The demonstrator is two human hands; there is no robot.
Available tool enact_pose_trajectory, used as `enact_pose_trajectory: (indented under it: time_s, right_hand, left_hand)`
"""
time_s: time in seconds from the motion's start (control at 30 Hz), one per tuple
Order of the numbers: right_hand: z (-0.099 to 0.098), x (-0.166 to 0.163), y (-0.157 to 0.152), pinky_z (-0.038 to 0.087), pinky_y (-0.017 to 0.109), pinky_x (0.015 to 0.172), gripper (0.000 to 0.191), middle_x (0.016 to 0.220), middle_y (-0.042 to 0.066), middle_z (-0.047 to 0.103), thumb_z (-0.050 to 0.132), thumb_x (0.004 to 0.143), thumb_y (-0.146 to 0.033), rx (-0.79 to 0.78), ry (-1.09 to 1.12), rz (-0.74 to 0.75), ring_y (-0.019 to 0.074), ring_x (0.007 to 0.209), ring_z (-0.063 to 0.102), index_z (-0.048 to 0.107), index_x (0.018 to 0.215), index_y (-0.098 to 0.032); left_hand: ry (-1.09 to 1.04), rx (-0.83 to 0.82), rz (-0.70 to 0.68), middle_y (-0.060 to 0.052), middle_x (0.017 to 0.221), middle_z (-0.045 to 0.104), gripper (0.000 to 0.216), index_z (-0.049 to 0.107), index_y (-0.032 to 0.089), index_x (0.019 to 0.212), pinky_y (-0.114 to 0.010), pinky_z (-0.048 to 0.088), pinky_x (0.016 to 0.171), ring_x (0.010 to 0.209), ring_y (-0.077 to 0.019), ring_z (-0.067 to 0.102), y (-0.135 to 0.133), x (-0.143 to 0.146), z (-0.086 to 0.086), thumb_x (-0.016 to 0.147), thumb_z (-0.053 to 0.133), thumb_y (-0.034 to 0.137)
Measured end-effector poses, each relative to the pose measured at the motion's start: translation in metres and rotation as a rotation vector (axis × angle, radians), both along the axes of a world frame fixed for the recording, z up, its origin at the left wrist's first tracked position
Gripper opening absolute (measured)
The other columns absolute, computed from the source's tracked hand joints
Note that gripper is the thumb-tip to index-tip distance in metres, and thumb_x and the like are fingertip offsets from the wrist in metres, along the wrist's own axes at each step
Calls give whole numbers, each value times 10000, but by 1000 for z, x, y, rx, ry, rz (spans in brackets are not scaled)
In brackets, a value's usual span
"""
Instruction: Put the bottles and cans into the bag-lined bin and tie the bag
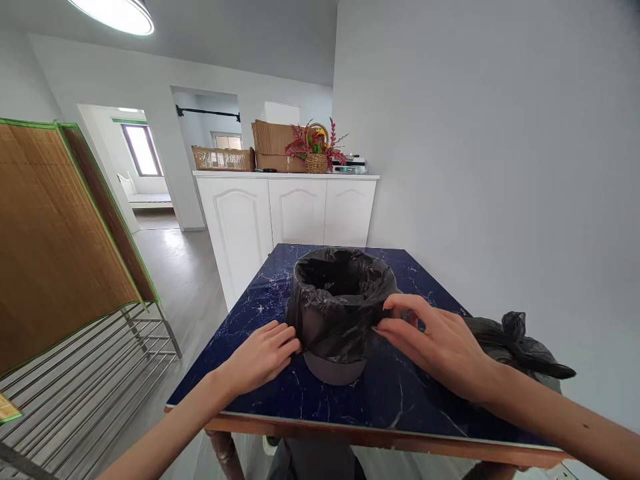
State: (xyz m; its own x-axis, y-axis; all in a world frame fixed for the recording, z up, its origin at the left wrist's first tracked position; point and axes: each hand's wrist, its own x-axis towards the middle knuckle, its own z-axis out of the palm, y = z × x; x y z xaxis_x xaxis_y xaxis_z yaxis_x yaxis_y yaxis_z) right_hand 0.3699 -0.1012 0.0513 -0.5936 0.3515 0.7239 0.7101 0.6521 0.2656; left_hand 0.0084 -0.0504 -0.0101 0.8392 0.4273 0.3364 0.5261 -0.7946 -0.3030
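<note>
A grey trash can stands upright on the blue marbled table. A black garbage bag lines it, with its edge folded down over the outside and its mouth open at the top. My left hand is closed on the bag's edge at the can's lower left. On the right side, my right hand pinches the bag between thumb and fingers, a little below the rim. A lower strip of the can shows beneath the bag.
A tied black garbage bag lies at the right, beyond my right forearm. The table has a wooden edge near me. A white cabinet with boxes and a flower basket is behind; a metal rack stands left.
</note>
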Motion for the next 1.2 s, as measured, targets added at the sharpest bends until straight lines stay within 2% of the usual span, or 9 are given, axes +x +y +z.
enact_pose_trajectory:
  time_s: [0.2, 0.33, 0.4, 0.6, 0.73, 0.83, 1.03, 1.1, 1.2]
  right_hand:
    - [-6, -5, -2, 397, 272, 588, 449, 903, 2, 710, 533, 1055, -114, -30, -97, 63, 142, 644, 588, 541, 1463, -301]
    - [8, -15, 4, 317, 295, 539, 229, 780, 3, 665, 499, 1102, -220, 9, -151, -27, 140, 594, 547, 712, 1180, -252]
    - [13, -17, 6, 310, 308, 536, 286, 743, 7, 655, 481, 1123, -280, 16, -158, -47, 143, 594, 560, 735, 999, -239]
    - [10, -14, 2, 370, 316, 566, 325, 812, 17, 712, 451, 1142, -279, -36, -140, 14, 148, 655, 623, 721, 970, -222]
    - [-8, -4, 2, 414, 325, 592, 304, 847, 31, 703, 451, 1136, -276, -174, -164, 29, 169, 695, 667, 711, 999, -200]
    - [-35, 1, 5, 429, 319, 619, 248, 895, 41, 715, 490, 1106, -228, -333, -181, -10, 184, 734, 701, 713, 1002, -198]
    - [-88, -16, 5, 378, 267, 598, 17, 885, -13, 759, 756, 969, -258, -875, -166, -60, 169, 729, 724, 756, 982, -247]
    - [-87, -23, 0, 388, 266, 608, 97, 918, -23, 779, 774, 966, -280, -947, -155, -15, 170, 733, 731, 753, 1059, -262]
    - [-63, -25, -11, 426, 265, 607, 181, 953, -24, 770, 678, 1041, -298, -874, -30, 122, 144, 691, 709, 689, 1221, -283]
  left_hand:
    - [-30, 26, 14, -62, 1015, 637, 130, 599, 215, 1004, -382, 434, 812, 910, -246, 584, -3, -4, -4, 978, 586, 88]
    - [-52, 49, 26, -71, 1013, 629, 133, 616, 212, 1003, -391, 444, 838, 934, -257, 568, -2, -2, -5, 987, 572, 87]
    - [-54, 43, 26, -73, 1020, 630, 118, 615, 208, 992, -397, 450, 848, 940, -257, 564, -3, -2, -6, 989, 576, 97]
    - [-76, 19, 18, -71, 1034, 631, 104, 603, 204, 987, -400, 442, 863, 952, -254, 564, -4, -5, -8, 991, 578, 103]
    - [-114, 19, 25, -66, 1035, 637, 100, 601, 210, 992, -390, 431, 847, 937, -245, 571, -5, -7, -9, 999, 580, 113]
    - [-136, 11, 29, -68, 1049, 648, 105, 597, 209, 1001, -398, 431, 849, 939, -246, 576, -4, -8, -12, 1001, 567, 107]
    - [-207, -113, 43, -68, 1085, 658, 109, 572, 222, 1071, -405, 487, 837, 952, -252, 610, -2, -6, -18, 1009, 544, 137]
    - [-295, -271, 45, -77, 1195, 636, 225, 545, 235, 1180, -385, 528, 856, 999, -243, 632, -6, -8, -15, 974, 623, 187]
    - [-504, -472, 25, -110, 1345, 554, 491, 487, 251, 1287, -351, 575, 846, 1062, -239, 634, -14, -13, -10, 879, 758, 282]
